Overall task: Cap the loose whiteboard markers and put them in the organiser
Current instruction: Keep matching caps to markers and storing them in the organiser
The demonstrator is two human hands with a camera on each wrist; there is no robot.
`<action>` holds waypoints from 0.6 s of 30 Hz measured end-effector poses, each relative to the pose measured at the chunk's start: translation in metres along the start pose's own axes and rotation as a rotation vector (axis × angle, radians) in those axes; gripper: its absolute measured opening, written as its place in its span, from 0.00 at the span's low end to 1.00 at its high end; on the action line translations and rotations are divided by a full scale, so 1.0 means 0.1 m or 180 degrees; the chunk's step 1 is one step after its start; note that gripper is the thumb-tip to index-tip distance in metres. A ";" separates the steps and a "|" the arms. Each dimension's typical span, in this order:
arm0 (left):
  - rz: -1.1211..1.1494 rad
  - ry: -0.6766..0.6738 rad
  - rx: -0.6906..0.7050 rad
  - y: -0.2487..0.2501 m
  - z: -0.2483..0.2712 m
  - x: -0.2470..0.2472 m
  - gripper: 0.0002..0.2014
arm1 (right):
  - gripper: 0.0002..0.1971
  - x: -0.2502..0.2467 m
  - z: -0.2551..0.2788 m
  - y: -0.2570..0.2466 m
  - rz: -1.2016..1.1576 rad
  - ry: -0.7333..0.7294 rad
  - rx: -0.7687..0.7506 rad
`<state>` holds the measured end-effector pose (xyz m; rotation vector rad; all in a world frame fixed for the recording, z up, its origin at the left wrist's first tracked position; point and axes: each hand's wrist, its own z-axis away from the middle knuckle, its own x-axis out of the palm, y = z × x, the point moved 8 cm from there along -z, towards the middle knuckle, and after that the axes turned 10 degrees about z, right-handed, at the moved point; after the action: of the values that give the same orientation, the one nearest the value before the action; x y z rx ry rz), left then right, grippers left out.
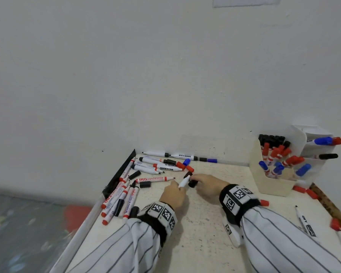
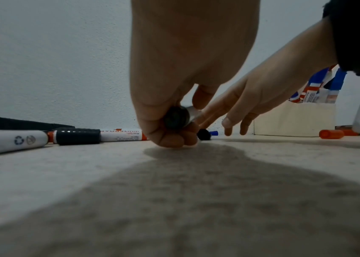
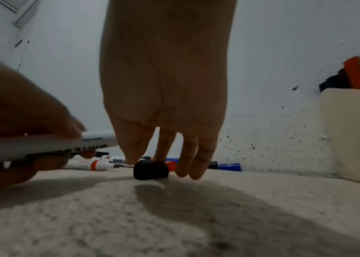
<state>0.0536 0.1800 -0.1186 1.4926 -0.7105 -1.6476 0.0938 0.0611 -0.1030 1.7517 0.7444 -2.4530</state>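
From the head camera, my left hand [image 1: 172, 194] grips a white whiteboard marker [image 1: 183, 182] over the worktop [image 1: 201, 223], and my right hand [image 1: 207, 184] reaches onto a black cap [image 1: 192, 183]; the organiser [image 1: 272, 184] stands well to the right.

At the left wrist, my fingers [image 2: 170, 137] curl round the marker's black end.

At the right wrist, my fingertips [image 3: 130, 156] touch the cap lying on the worktop; whether they pinch it I cannot tell.

1. The marker [image 1: 183, 182] in the left hand [image 1: 173, 194] is white with black print.
2. The cap [image 1: 192, 183] under the right hand [image 1: 208, 184] is black.
3. The organiser [image 1: 272, 184] at far right is cream; the markers inside have red, blue and black caps.
4. The sleeves [image 1: 283, 239] are white with thin dark stripes.
5. The table [image 1: 201, 243] is off-white with grey speckles.
6. The wrist bands [image 1: 237, 200] are black with black-and-white square codes.
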 end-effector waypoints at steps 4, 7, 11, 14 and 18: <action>0.0024 -0.0047 0.0014 -0.01 -0.02 0.03 0.13 | 0.24 0.02 -0.03 0.05 0.0494 0.0041 0.0206; 0.0041 -0.0107 -0.0032 -0.04 -0.02 0.04 0.13 | 0.18 -0.02 -0.01 0.21 0.0670 0.0012 0.0588; 0.0068 -0.0136 -0.0021 -0.03 -0.01 0.05 0.11 | 0.10 -0.09 0.04 0.32 0.0606 0.0025 0.0721; 0.0100 -0.0200 0.0102 0.02 0.00 0.07 0.10 | 0.08 -0.20 0.11 0.41 -0.0122 0.0540 0.0729; 0.0153 -0.0263 0.0334 0.11 0.02 0.10 0.12 | 0.06 -0.36 0.22 0.40 -0.0875 0.1107 0.0473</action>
<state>0.0538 0.1658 -0.1144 1.4753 -0.8834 -1.6656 0.0996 0.0087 -0.0792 2.3145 0.9034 -2.4486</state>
